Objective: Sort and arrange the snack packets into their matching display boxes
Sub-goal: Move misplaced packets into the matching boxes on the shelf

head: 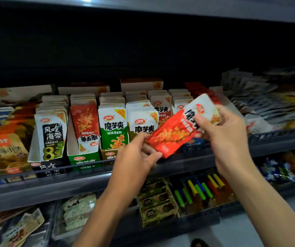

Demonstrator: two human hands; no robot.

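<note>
Though light dim, grey shelf (36, 191) carries packed display boxes (84, 158).

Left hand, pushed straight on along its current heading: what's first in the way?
Beyond the red-and-white packet that its fingers pinch, the left hand heads for the upright white-and-gold packets just behind. Depth is unclear, so that is a best guess.

The grey shelf (54, 187) bears display boxes (110, 155) side by side behind its front rail, among them a black box (48, 169) and a green box (84, 160), each filled with upright packets (113, 129). Fish packets (6, 150) stand at its left end, and loose pale packets (268, 104) lie heaped at its right. The lower shelf (205, 218) holds coloured sticks (202, 191) beside brown packets (157, 200).
</note>
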